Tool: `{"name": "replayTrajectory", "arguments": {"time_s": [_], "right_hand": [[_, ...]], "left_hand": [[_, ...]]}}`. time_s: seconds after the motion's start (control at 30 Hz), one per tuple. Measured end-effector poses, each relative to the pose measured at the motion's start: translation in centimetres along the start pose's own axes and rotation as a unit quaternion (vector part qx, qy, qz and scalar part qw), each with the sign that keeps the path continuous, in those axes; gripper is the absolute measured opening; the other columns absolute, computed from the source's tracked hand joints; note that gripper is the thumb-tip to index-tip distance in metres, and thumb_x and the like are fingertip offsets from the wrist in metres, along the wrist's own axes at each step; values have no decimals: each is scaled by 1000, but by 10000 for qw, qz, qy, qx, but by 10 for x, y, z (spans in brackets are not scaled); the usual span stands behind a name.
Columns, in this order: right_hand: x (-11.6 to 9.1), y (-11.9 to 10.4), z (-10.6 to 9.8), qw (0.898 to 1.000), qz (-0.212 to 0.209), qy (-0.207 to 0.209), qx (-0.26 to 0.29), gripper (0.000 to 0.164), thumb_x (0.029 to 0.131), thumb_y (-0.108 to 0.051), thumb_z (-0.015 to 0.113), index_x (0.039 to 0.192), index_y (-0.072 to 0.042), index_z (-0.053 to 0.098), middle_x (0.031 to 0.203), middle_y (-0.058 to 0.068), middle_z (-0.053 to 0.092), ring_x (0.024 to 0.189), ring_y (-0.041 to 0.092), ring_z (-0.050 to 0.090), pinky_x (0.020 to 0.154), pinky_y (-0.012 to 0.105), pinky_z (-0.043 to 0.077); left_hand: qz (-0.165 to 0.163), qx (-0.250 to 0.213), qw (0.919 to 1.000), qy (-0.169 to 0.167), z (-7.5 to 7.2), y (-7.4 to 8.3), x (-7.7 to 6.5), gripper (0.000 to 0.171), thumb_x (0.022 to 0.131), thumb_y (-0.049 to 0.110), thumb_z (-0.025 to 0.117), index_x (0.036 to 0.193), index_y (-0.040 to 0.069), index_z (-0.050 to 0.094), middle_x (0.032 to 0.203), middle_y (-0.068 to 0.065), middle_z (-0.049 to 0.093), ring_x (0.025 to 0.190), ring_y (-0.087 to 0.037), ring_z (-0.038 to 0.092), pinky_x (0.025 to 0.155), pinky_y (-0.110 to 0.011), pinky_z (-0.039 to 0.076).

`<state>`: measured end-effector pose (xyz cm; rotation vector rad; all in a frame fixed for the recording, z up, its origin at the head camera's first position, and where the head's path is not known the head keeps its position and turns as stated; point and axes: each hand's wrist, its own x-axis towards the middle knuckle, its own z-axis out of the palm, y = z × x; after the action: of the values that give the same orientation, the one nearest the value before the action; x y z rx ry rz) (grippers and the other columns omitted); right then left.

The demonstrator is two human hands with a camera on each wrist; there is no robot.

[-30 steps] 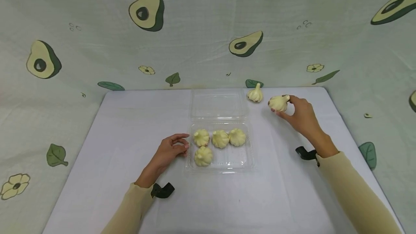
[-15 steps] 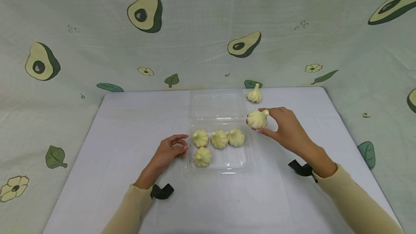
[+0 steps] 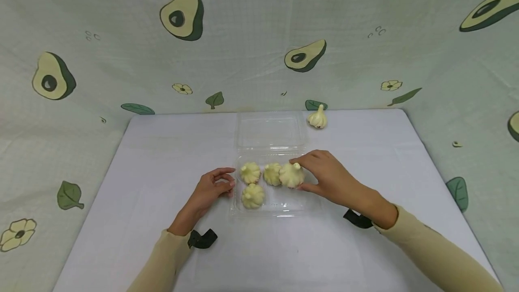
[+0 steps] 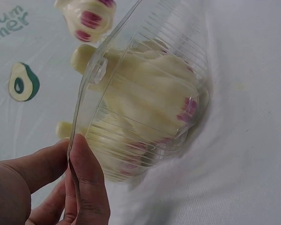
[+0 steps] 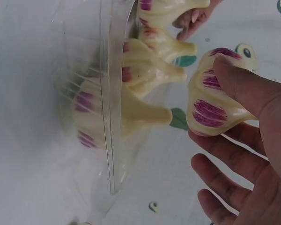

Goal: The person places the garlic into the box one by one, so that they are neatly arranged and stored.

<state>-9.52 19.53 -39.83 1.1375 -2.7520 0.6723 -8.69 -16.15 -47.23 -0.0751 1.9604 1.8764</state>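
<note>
My right hand (image 3: 324, 172) holds a garlic bulb (image 3: 292, 175) between thumb and fingers above the clear plastic container (image 3: 279, 208). In the right wrist view this bulb (image 5: 215, 93), with purple streaks, hangs apart from the bulbs in the box. Two bulbs stand at the container's left, a rear one (image 3: 250, 172) and a front one (image 3: 253, 196); another bulb (image 3: 271, 174) is at the middle of the back row. The held bulb hides one behind it in the head view. At the container's left rim, my left hand (image 4: 84, 183) pinches the plastic edge between thumb and fingers.
One more garlic bulb (image 3: 317, 117) stands at the back edge of the white table (image 3: 178, 143), right of the container's opened lid (image 3: 271, 130). Behind the table hangs a cloth (image 3: 243, 35) printed with avocados. Each wrist wears a black mount (image 3: 202, 238).
My right hand has carried the garlic bulb left and toward me, from the table's back right to over the container. The left hand has stayed at the rim.
</note>
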Motion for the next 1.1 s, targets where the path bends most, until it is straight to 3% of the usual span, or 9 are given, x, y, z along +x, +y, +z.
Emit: {"name": "replayTrajectory", "arguments": {"time_s": [0.37,0.57,1.1], "right_hand": [[10,-9,18,9961,-756,-313,-337,64,76,-26,98,130,-10,69,120,-1,73,116,25,63,105,46,50],[15,-14,24,9925,-976,-609,-420,62,76,-27,97,128,-8,69,118,2,72,115,27,63,107,46,49],[19,-15,40,9810,-1439,-855,-983,60,76,-33,96,127,-13,70,119,0,71,114,24,62,106,42,49]], "left_hand": [[16,-51,10000,-21,-1,0,2,48,103,-1,66,148,-8,52,107,-8,63,75,-12,67,75,-26,60],[-37,-54,10000,13,-1,-1,1,47,103,-1,66,148,-7,53,108,-8,63,76,-12,68,75,-26,61],[-19,-112,9999,44,-1,-2,1,47,103,0,67,147,-7,53,107,-8,63,75,-12,68,74,-25,61]]}}
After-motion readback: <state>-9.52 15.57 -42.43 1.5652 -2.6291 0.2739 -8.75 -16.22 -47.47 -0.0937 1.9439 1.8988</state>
